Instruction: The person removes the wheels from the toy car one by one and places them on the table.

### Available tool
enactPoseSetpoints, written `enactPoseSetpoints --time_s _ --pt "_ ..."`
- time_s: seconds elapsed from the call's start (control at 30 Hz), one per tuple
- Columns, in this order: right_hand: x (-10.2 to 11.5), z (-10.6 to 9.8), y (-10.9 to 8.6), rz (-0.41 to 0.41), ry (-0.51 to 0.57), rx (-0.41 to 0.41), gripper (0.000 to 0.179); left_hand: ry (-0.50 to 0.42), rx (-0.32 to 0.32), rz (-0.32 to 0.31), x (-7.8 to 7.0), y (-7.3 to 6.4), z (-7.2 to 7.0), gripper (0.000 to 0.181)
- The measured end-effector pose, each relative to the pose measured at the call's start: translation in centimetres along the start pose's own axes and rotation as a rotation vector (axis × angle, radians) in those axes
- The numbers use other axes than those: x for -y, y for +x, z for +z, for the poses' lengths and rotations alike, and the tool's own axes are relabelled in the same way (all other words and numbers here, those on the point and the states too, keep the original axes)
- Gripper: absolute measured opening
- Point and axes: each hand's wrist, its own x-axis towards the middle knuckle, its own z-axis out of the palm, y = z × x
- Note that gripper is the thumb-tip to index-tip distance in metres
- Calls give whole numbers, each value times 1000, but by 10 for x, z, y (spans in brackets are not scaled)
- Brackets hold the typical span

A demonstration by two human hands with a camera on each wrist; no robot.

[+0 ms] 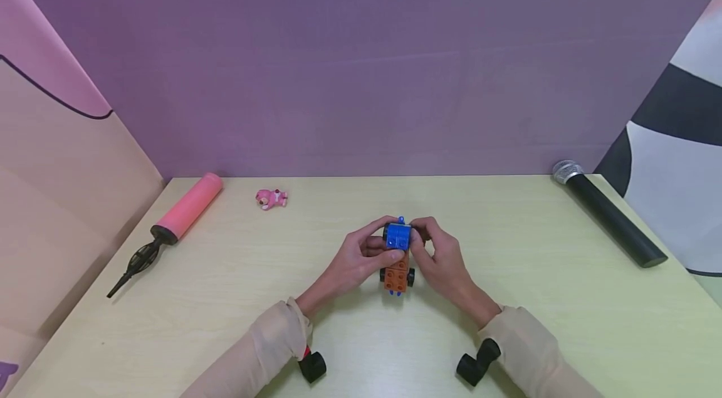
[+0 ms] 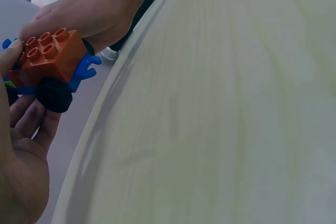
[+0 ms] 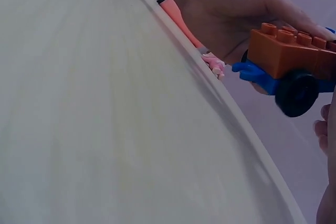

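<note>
A building-brick toy car (image 1: 397, 282) is held up between both hands above the table, with its blue end pointing away from me. Its rear carries an orange studded brick (image 2: 60, 66) on a blue base, with black wheels (image 3: 297, 93) and a blue forked hitch (image 2: 86, 69) at the back. My left hand (image 1: 358, 259) grips the car from the left, thumb lying over the orange part. On the other side, my right hand (image 1: 442, 260) pinches the edge of the blue brick (image 1: 397, 236) with thumb and fingers. Fingers hide part of the car's sides.
A pink pump (image 1: 190, 207) with a black nozzle lies at the left of the table (image 1: 225, 323). Near the back edge is a small pink bear figure (image 1: 272, 199). A black microphone (image 1: 615, 219) lies at the right. Walls rise behind and beside the table.
</note>
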Motion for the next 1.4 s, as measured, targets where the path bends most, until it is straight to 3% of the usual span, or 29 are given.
enactPoseSetpoints --time_s 0.2,0.33,0.5,0.8,0.93,1.4 --pt "4 0 -1 129 207 4 19 2 -14 20 -1 1 -1 57" --pt "7 0 -1 163 258 -3 18 17 -16 26 -1 1 -2 59" --pt "9 0 -2 150 253 -9 19 18 -12 22 -2 0 -1 57" --pt "5 -3 -1 23 102 -41 21 5 7 4 -2 1 0 56" --pt "4 -4 -1 -4 95 -37 21 12 15 1 -1 1 -1 57" --pt "2 -5 -4 160 281 9 19 26 1 -4 -1 0 -5 59"
